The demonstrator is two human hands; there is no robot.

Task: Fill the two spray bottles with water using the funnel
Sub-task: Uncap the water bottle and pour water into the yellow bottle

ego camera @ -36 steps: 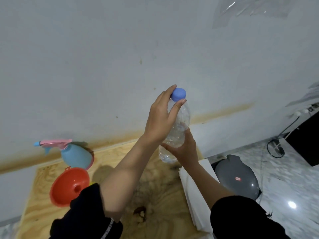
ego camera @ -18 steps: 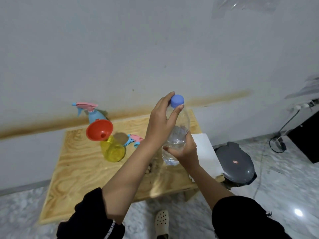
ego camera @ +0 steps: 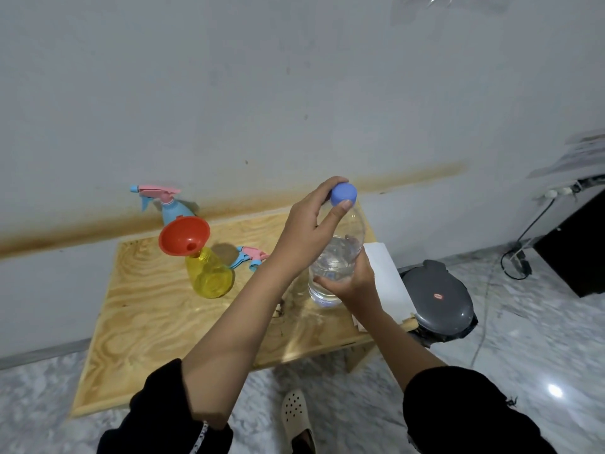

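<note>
Over the table point(ego camera: 147, 322), the right hand point(ego camera: 350, 283) grips a clear water bottle point(ego camera: 340, 257) low down while the left hand point(ego camera: 307, 231) pinches its blue cap point(ego camera: 343, 194). Well left of both, the red funnel point(ego camera: 183, 235) sits in the yellow spray bottle point(ego camera: 209, 276), the blue spray bottle point(ego camera: 173, 213) behind.

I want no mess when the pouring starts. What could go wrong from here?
1. The funnel sits tilted in the yellow bottle with nothing steadying it; a hard pour might tip it and wet the table.
2. The left hand pinches the cap while the right hand grips the water bottle; a squeeze as the cap comes off might splash the white paper beside it.
3. The blue bottle has its spray head on, so it cannot take water yet.
</note>
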